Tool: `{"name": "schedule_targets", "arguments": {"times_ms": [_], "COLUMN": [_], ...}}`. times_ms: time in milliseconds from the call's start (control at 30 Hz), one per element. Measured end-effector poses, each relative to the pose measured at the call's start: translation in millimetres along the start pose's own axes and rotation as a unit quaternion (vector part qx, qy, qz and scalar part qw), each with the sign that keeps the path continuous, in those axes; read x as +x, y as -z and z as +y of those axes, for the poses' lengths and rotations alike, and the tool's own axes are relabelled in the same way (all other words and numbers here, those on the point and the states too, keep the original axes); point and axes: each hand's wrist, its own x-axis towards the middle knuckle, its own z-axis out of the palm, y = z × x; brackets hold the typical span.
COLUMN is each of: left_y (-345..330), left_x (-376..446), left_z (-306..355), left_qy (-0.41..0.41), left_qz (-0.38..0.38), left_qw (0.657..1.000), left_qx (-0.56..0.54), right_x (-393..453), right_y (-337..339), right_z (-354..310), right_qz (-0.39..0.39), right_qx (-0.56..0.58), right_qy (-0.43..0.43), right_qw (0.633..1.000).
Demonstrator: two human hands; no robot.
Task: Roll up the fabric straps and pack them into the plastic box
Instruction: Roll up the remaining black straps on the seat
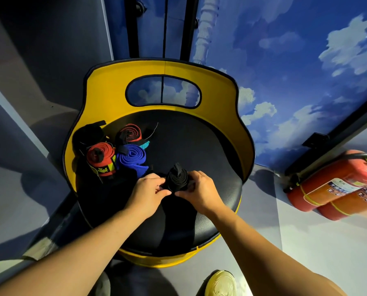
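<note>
Both hands grip a black rolled strap on a yellow-backed chair seat.

Left hand (148, 190) and right hand (196, 190) pinch the black rolled strap (177, 177) from either side, fingers curled round it; the roll stands upright on the black seat (199, 146), near its front middle. At the seat's left rear sit a red roll (101, 155), a blue roll (131, 157) touching it on its right, a red-and-black roll (128, 133) behind those, and a dark bundle (87, 133), possibly more straps, too dark to tell. Yellow backrest (114, 82) curves around the seat. Two red fire extinguishers (336, 184) lie on the floor to the right. A pale shoe (222, 284) shows at the bottom edge.
</note>
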Motion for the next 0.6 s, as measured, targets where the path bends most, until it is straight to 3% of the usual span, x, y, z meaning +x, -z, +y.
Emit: {"name": "schedule_targets", "arguments": {"times_ms": [200,433,600], "left_y": [-2,3,3], "left_x": [-2,1,4], "left_z": [1,8,2], "left_qy": [-0.014,0.099,0.077], "left_qz": [0.001,0.005,-0.006], "left_qw": [1.000,0.989,0.992], "left_qx": [0.026,-0.109,-0.097], "right_x": [-1,4,4], "right_y": [-10,3,0], "right_z": [1,2,7], "right_qz": [0.008,-0.023,-0.017], "right_qx": [0.001,0.035,0.040], "right_qy": [-0.043,-0.032,-0.050], "right_qw": [0.999,0.999,0.998]}}
